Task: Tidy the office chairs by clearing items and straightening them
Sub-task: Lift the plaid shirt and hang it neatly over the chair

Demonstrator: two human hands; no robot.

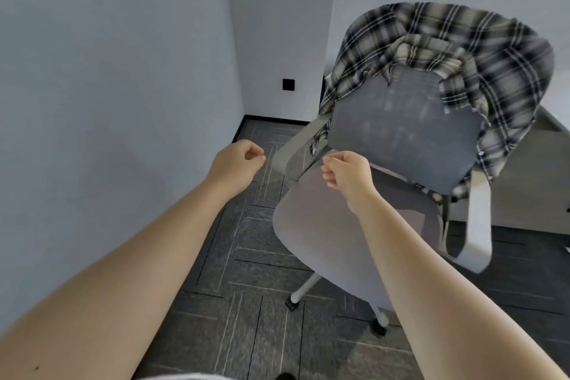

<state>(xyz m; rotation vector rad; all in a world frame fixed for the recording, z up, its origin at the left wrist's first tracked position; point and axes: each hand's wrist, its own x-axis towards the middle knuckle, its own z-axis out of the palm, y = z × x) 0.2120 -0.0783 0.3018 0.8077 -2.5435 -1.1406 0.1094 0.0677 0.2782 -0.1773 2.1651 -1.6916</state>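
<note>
The plaid shirt (456,49) hangs over the top of the backrest of the grey office chair (401,133), at the far right of the scene, with its cloth falling down both sides of the backrest. Both hands are in the air, loosely curled and holding nothing. The right hand (345,173) is above the seat, just in front of the lower backrest, so it is nearer to the shirt. The left hand (237,160) is over the floor, left of the armrest (296,148). The shirt lies farther and to the right of both hands, so I judge the reach must go up and to the right.
</note>
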